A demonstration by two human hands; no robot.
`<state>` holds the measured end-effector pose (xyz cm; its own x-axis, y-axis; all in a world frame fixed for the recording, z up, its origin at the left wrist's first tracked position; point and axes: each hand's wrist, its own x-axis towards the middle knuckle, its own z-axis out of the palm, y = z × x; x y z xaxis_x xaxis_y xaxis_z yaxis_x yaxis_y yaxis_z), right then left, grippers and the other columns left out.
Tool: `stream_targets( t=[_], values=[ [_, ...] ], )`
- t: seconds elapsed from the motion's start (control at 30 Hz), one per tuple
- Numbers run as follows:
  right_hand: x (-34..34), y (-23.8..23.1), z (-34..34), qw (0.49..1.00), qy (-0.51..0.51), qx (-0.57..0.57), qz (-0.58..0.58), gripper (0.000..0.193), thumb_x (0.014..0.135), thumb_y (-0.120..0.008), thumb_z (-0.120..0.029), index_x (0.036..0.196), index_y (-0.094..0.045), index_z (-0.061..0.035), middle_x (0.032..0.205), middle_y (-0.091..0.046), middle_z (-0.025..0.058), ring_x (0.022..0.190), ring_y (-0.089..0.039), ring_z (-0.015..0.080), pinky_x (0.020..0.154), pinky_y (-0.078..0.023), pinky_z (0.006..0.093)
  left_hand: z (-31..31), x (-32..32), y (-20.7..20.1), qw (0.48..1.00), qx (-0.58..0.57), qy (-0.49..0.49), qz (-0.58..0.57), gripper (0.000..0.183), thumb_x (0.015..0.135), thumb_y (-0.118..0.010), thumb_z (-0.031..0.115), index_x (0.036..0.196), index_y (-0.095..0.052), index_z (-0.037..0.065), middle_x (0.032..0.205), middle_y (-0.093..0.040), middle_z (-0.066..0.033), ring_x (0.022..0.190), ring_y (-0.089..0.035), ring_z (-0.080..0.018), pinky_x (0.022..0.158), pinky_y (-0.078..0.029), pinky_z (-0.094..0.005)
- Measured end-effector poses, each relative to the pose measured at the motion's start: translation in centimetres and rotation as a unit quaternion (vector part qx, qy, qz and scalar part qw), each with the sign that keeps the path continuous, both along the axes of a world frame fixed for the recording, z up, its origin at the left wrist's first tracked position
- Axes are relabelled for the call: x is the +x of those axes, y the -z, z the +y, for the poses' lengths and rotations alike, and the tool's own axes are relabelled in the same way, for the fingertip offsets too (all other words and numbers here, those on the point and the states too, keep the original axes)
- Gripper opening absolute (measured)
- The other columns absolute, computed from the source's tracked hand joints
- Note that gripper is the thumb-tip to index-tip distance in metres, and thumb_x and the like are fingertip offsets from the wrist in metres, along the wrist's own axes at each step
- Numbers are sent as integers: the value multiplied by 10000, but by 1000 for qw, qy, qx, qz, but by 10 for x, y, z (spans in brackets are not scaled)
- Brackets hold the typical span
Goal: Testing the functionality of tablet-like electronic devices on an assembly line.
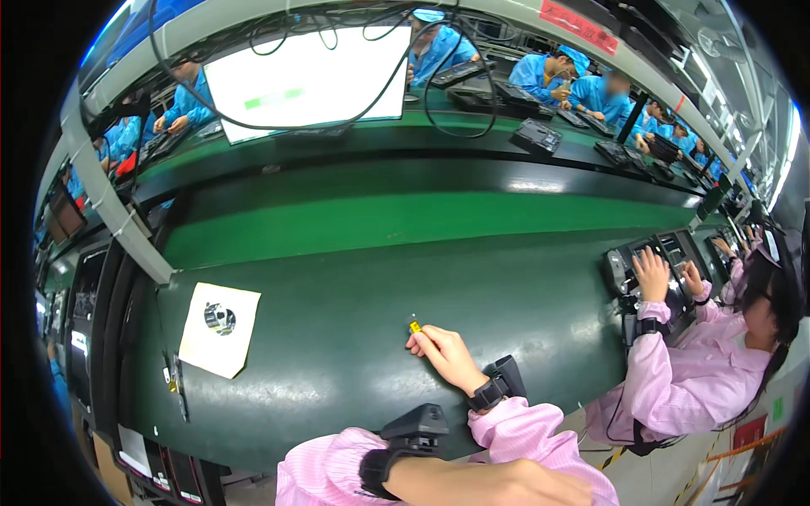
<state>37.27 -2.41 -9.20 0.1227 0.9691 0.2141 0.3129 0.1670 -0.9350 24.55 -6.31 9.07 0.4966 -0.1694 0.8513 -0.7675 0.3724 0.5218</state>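
Observation:
Over the middle of the dark green table [337,337], my right hand [447,356] is closed in a pinch. Between thumb and fingers it holds a small yellow piece [414,325] with a shiny tip, too small to name exactly. My left hand [515,485] lies low at the bottom edge, its arm crossing toward my right sleeve [527,426]. Its fingers are out of sight, so whether it holds anything does not show. On the table's left side, a cream paper sheet [240,341] carries a round silver-and-black item [220,318].
Beside the sheet lies a thin dark tool [180,392] with a small yellow-and-white piece [171,381]. At right, a co-worker in pink [675,375] has both hands at a black device [629,266]. A metal post [126,223] stands left; a white screen [308,80] hangs ahead.

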Motion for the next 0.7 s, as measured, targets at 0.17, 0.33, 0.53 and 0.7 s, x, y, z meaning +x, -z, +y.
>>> stream_targets(
  t=[0.17, 0.33, 0.53, 0.7],
  values=[
    [-1, 0, 1, 1000, 1, -9, 24, 227, 967, -462, -132, 901, -594, 41, 800, -622, 92, 716, -612, 162, 677, -504, 285, 44, -8, -14, 960, 123, -250, 28, 133, 846, -627, 71, 969, -594, 32, 848, -634, -141, 672, -587, -232, 617, -498, -338],
    [-3, 2, 0, 999, 17, 39, -17, 228, 964, -466, -156, 883, -580, 24, 780, -611, 106, 705, -620, 192, 674, -502, 300, 57, -39, -29, 909, -202, -324, 166, 101, 844, -636, 60, 845, -542, 23, 792, -584, -130, 719, -605, -190, 610, -500, -298],
    [1, 3, 3, 1000, -11, 16, -7, 230, 972, -466, -142, 891, -581, 39, 799, -612, 110, 714, -624, 179, 669, -502, 294, 53, -23, -23, 975, -204, -9, -88, 214, 916, -608, 211, 1057, -533, 68, 715, -660, -163, 577, -562, -191, 460, -449, -281],
    [0, 0, 3, 1000, -4, 14, -10, 232, 968, -467, -147, 880, -584, 33, 787, -608, 109, 714, -622, 192, 655, -490, 304, 45, -13, -22, 968, -205, -59, -130, 208, 923, -590, 231, 1047, -533, 73, 726, -662, -154, 578, -555, -185, 471, -450, -280]
  ],
)
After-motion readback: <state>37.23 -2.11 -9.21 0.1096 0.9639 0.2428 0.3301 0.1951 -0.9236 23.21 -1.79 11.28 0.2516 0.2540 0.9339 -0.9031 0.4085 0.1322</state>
